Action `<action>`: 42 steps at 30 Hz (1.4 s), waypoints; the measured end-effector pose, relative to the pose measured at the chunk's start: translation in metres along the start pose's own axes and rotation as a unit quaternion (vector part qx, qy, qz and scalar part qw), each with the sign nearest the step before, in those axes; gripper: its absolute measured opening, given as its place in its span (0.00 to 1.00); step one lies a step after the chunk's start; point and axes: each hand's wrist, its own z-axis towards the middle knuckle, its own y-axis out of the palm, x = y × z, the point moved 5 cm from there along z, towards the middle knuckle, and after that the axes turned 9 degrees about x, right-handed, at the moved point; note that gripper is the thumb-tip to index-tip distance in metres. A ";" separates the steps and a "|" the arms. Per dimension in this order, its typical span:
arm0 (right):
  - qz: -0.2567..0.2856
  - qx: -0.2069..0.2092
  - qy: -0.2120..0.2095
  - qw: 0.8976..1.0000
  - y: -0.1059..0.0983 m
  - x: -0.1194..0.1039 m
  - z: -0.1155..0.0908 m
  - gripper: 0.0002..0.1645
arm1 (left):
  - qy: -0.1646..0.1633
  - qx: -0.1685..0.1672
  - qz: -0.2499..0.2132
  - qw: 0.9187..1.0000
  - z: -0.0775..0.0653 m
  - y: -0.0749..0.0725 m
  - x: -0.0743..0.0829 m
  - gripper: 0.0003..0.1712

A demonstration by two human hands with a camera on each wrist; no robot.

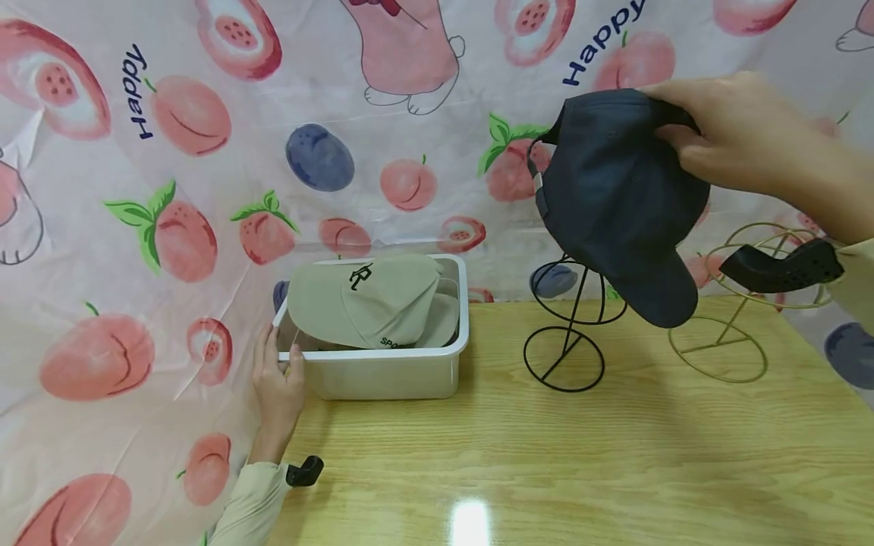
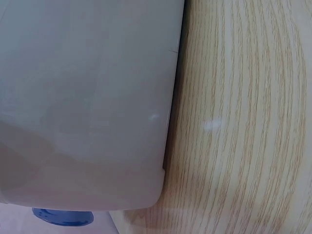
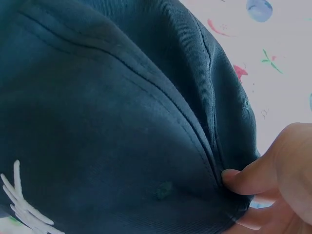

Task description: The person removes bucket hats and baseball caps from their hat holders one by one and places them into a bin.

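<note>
A dark navy baseball cap (image 1: 614,189) hangs from my right hand (image 1: 744,136), its brim pointing down and to the right. In the right wrist view, the thumb and fingers pinch the cap's fabric (image 3: 122,122), and white stitching shows at its lower left. Below and behind the cap stands a black wire stand (image 1: 564,358), its upper part partly hidden by the cap. My left hand (image 1: 278,383) rests at the left front corner of a white plastic bin (image 1: 389,377), thumb near the rim. Inside the bin lies a beige cap (image 1: 389,299) with black lettering, over another pale cap (image 1: 440,322).
A gold wire stand (image 1: 720,345) is at the right, partly behind the right wrist's black camera mount (image 1: 785,267). The wooden table (image 1: 580,462) meets a fruit-printed cloth (image 1: 410,212) at the back and left.
</note>
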 end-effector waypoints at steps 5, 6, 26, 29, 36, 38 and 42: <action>0.038 -0.015 -0.011 0.999 0.007 -0.012 0.011 0.24 | 0.000 0.002 0.000 1.000 0.000 -0.001 0.000 0.27; 0.044 -0.015 -0.013 0.999 0.008 -0.015 0.013 0.24 | 0.000 0.002 0.000 1.000 0.000 -0.002 0.000 0.27; 0.103 0.004 -0.068 0.992 0.026 -0.073 0.059 0.23 | -0.008 -0.013 0.018 1.000 0.001 0.001 -0.006 0.28; 0.120 -0.002 -0.067 0.991 0.032 -0.083 0.067 0.23 | -0.008 -0.010 0.018 1.000 0.001 0.001 -0.006 0.28; 0.146 -0.013 -0.073 0.987 0.052 -0.108 0.082 0.21 | -0.005 -0.006 0.008 1.000 0.000 0.002 -0.005 0.28; 0.151 -0.016 -0.077 0.985 0.060 -0.115 0.086 0.21 | -0.005 -0.007 0.005 1.000 0.000 0.003 -0.005 0.28; 0.171 -0.016 -0.099 0.980 0.079 -0.130 0.095 0.23 | -0.004 -0.004 0.007 1.000 0.000 0.003 -0.004 0.28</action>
